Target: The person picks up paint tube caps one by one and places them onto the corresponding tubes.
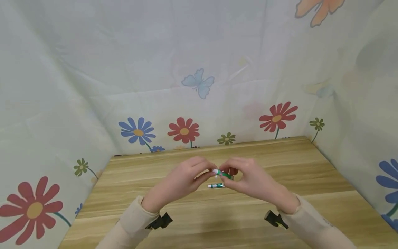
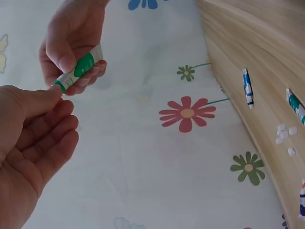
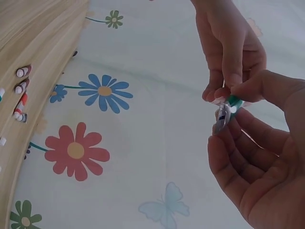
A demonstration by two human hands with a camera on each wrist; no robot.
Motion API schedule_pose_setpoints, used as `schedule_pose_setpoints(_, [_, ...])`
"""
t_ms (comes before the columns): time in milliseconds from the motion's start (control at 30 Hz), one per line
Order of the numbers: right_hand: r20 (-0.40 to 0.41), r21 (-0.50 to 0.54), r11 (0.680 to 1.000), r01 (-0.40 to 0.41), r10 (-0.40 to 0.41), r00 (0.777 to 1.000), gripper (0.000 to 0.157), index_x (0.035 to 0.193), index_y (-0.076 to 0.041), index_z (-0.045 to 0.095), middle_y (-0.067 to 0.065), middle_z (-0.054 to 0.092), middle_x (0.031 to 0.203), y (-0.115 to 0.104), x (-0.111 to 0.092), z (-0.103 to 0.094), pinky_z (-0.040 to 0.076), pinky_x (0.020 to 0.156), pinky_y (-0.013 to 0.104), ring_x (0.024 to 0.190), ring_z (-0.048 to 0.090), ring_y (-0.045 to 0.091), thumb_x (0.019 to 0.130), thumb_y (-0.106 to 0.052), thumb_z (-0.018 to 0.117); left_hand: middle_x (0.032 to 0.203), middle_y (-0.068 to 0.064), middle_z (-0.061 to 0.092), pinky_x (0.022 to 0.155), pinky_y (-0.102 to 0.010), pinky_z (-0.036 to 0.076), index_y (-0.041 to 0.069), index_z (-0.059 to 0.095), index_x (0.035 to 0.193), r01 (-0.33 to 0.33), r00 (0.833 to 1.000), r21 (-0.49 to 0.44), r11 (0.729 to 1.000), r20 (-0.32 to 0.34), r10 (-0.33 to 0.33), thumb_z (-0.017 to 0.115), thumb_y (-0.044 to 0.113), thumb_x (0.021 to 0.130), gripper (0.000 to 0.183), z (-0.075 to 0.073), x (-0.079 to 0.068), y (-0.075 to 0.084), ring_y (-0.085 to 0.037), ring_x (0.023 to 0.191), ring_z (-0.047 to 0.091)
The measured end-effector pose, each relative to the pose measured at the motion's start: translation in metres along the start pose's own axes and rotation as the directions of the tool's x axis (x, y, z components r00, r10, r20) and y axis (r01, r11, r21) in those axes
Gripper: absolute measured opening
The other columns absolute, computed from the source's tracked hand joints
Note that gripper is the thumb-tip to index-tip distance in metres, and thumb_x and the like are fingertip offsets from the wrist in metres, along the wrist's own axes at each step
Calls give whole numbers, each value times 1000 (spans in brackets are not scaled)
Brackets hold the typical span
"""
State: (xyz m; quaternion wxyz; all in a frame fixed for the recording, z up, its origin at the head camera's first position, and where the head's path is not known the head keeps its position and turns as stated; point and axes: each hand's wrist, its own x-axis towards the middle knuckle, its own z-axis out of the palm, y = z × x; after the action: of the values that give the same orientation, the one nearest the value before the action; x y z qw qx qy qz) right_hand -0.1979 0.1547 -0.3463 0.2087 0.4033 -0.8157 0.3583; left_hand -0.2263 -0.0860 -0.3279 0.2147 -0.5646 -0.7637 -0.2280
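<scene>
Over the table, my right hand (image 1: 253,178) holds a green-and-white paint tube (image 2: 80,70) between thumb and fingers, its flat crimped end toward the palm. My left hand (image 1: 186,174) pinches the tube's white cap end with thumb and index finger; the fingertips hide most of the cap in the left wrist view. Below the hands, a teal-and-white paint tube (image 1: 216,186) lies on the wooden table (image 1: 214,211), with a small white cap (image 1: 216,176) just beyond it.
Several loose white caps (image 2: 282,132) lie together on the table beside a blue paint tube (image 2: 248,88). Dark red paint tubes (image 3: 22,86) and an orange-red tube (image 3: 21,106) lie in a row. A flower-printed cloth (image 1: 199,114) hangs along the table's back and side edges.
</scene>
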Motion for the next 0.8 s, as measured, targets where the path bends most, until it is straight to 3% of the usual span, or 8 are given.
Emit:
schedule_pose_setpoints(67, [10,0,1000,-3,3,1000,19,102,-15,72,-12,67,89,0,0,-2,51,64,22,74,58,8,85,-13,81,102,1,69,81,-15,51,8,70,109,-8,1000,-1,1000,-2,8,73,13,94,16,0,1,0,-7,92,64])
schedule_pose_setpoints(167, [13,-14,1000,-2,3,1000,20,103,-13,72,-11,68,90,0,0,-4,52,63,22,74,59,9,85,-13,81,107,2,70,84,-22,53,9,69,114,86,996,-61,994,30,-84,71,21,96,21,-1,1,0,-8,99,64])
schedule_pose_setpoints(300, [-1,-79,996,40,-41,999,21,102,-11,72,-7,68,92,0,-1,-2,53,63,19,74,59,5,83,-11,82,106,6,70,84,-28,55,14,69,113,265,961,-137,954,111,-251,66,33,99,24,-1,0,1,-6,100,64])
schedule_pose_setpoints(433, [-13,-164,981,107,-110,994,19,98,-10,73,-5,67,89,1,1,2,52,64,16,72,60,4,81,-11,81,97,9,70,81,-28,56,15,70,105,338,936,-165,927,162,-313,63,32,101,19,-1,0,1,-4,92,65])
schedule_pose_setpoints(500, [-16,-180,976,125,-130,991,18,97,-10,73,-5,67,88,1,1,4,52,64,15,72,60,3,81,-10,81,95,8,71,81,-26,55,14,71,103,335,937,-165,928,164,-309,63,30,101,18,0,-1,2,-3,91,65])
schedule_pose_setpoints(567, [-17,-175,976,132,-137,990,17,96,-10,73,-5,68,88,2,2,5,52,64,15,71,60,3,81,-9,81,95,7,70,78,-24,55,13,70,103,303,948,-146,942,150,-281,63,28,101,17,0,-1,3,-3,89,64])
schedule_pose_setpoints(700, [-8,-90,989,119,-120,993,17,97,-10,74,-6,70,90,1,1,3,52,64,16,73,60,3,81,-6,80,95,3,68,73,-18,51,9,68,106,146,986,-45,988,85,-142,64,23,101,16,1,-2,6,-6,83,60])
schedule_pose_setpoints(800, [3,-6,995,104,-104,995,19,99,-11,74,-7,72,92,1,1,1,53,64,18,74,60,3,82,-5,81,96,1,65,73,-15,50,7,67,108,39,998,27,999,39,-40,66,21,100,16,0,-3,8,-8,82,59])
